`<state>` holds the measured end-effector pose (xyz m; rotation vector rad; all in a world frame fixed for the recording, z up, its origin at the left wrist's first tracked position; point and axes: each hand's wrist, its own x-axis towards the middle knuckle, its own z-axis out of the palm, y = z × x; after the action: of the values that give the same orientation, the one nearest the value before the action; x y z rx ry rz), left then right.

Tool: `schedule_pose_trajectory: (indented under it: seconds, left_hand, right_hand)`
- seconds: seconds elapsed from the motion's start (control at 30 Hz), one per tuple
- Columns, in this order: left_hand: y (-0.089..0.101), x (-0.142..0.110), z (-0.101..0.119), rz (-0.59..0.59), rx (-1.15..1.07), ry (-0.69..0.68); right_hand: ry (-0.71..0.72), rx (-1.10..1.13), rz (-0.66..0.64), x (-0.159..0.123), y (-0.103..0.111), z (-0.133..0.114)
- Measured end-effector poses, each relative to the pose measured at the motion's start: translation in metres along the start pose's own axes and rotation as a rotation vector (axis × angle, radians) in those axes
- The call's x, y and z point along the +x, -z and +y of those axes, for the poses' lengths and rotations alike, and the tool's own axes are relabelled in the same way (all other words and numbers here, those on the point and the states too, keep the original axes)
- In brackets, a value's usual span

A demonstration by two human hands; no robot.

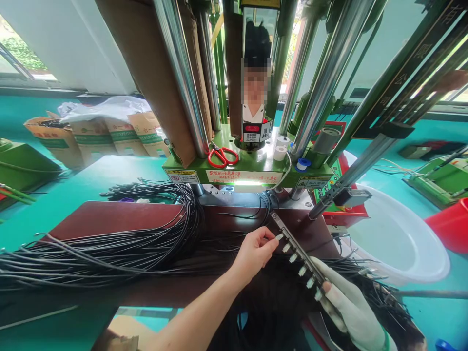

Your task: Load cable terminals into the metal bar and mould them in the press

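In the head view, my gloved right hand (347, 300) is wrapped round the lower end of a narrow metal bar (298, 251). The bar slants up to the left, and several small silver connectors (293, 258) stick out along its left side. My bare left hand (258, 248) pinches the connector (280, 237) nearest the bar's upper end between thumb and fingers. Whether that connector is seated in the bar cannot be told. Black cables (226, 243) lie behind and below my left hand, and dark cables hang under the bar.
A green press (252, 168) with steel columns stands ahead; red-handled scissors (222, 156) and a blue-rimmed spool (302, 165) lie on its ledge. A big cable bundle (109, 258) covers the brown table's left. At right are a white tub (413, 243) and a red bucket (451, 224).
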<state>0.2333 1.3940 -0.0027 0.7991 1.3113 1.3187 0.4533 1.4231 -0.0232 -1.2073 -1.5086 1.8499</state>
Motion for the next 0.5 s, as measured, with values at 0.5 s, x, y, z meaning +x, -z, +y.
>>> schedule_pose_trajectory:
  seconds: [0.5]
  left_hand:
    - [-0.01,0.023,-0.007,0.048,0.428,-0.154]
  right_hand:
    - [-0.007,-0.005,0.117,-0.002,-0.003,-0.001]
